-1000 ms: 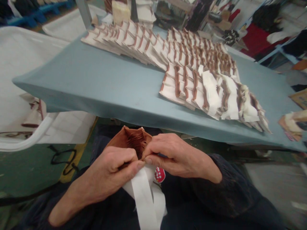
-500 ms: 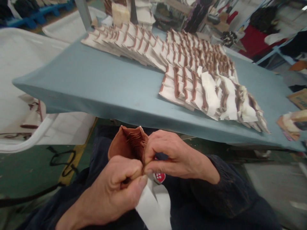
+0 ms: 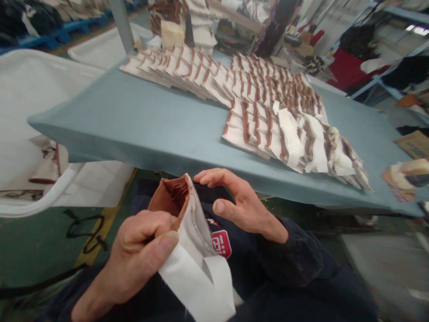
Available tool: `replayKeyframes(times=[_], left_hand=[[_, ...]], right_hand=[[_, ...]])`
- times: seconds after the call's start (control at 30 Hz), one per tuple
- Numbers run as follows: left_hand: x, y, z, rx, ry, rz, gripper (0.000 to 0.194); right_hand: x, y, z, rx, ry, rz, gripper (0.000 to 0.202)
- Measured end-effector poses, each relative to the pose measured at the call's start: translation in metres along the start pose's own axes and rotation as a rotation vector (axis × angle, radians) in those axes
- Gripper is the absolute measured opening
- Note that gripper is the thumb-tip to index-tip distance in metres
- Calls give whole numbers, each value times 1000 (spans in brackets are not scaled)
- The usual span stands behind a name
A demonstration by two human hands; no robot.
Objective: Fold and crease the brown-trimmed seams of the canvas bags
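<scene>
In my left hand [image 3: 144, 250] is a sewn pouch-like piece [image 3: 196, 219], brown inside and off-white outside, gripped by its rim between thumb and fingers. Its mouth gapes upward, and dark brown fringe-like strands show within. A white fabric strip [image 3: 201, 281] hangs from its lower side over my lap. My right hand [image 3: 239, 203] is apart from the piece's right side, thumb and fingers spread, with nothing in the grasp. The fingertips are close to the far top corner of the rim.
A blue-covered table [image 3: 161, 125] stands ahead, bearing rows of similar brown-and-white pieces [image 3: 254, 129]. White bins [image 3: 36, 85] flank its left side. A cardboard box [image 3: 415, 144] lies at the right. A person [image 3: 276, 27] is partly visible beyond the table.
My right hand has let go of the rim, moved slightly up and opened. My left hand has shifted left with the piece, turning more of its off-white outside into view.
</scene>
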State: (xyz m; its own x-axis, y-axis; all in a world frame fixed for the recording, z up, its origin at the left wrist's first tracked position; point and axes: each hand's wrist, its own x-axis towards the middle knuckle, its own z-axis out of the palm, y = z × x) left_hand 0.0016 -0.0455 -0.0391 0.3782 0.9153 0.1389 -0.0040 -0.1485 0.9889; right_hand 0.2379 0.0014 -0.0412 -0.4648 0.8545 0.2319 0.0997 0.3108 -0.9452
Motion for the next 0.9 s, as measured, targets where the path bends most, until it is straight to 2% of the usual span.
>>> replayKeyframes(times=[0.1, 0.17, 0.4, 0.63, 0.73, 0.9], left_hand=[[-5, -16, -7, -4, 93, 19, 64], [-8, -21, -9, -6, 114, 27, 64], [-10, -12, -7, 25, 74, 37, 63], [-8, -23, -14, 48, 121, 14, 61], [-7, -18, -11, 58, 92, 30, 61], [-1, 1, -2, 169, 33, 76, 63]], right_hand=[[-1, 1, 2, -27, -15, 48, 49], [0, 6, 5, -24, -31, 79, 46], [5, 25, 14, 94, -40, 210, 42], [0, 15, 21, 119, -111, 280, 42], [-2, 23, 24, 151, -115, 347, 45], [-4, 56, 29, 294, -83, 436, 53]])
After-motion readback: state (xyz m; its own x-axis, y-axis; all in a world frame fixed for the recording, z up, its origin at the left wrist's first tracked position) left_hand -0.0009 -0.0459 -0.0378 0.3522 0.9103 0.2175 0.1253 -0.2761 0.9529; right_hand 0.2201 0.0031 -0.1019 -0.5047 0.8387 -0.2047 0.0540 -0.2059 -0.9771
